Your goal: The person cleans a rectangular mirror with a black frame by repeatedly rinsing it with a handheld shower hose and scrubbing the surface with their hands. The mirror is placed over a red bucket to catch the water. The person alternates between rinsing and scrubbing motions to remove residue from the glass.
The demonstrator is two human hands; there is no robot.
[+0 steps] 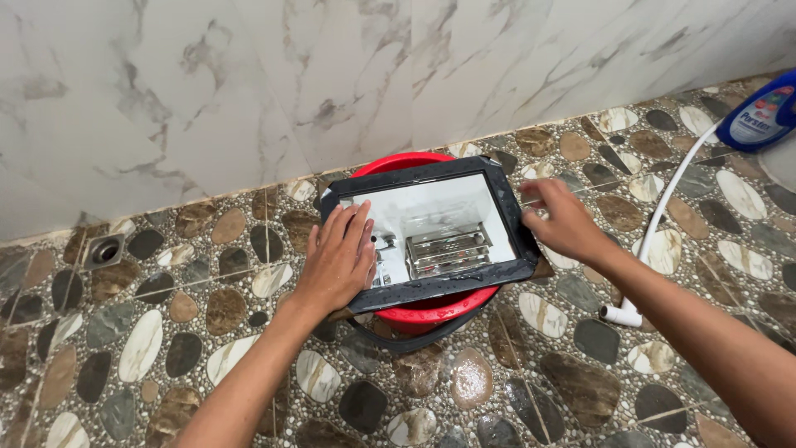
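Black-framed mirror [439, 228] on red bucket [427, 311] | left hand [336, 257] fingers pressed together, flat on glass | right hand [564, 220] fingers pinching frame | blue bottle [759, 112] top right

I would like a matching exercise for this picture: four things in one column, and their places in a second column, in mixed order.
Things:
1. mirror
2. left hand
3. floor drain
4. blue bottle

Places:
A. at the upper right edge of the view
B. lying across the red bucket
C. flat on the glass, left side of the frame
D. in the pebble floor, far left, near the wall

Pairs: 1-B, 2-C, 3-D, 4-A
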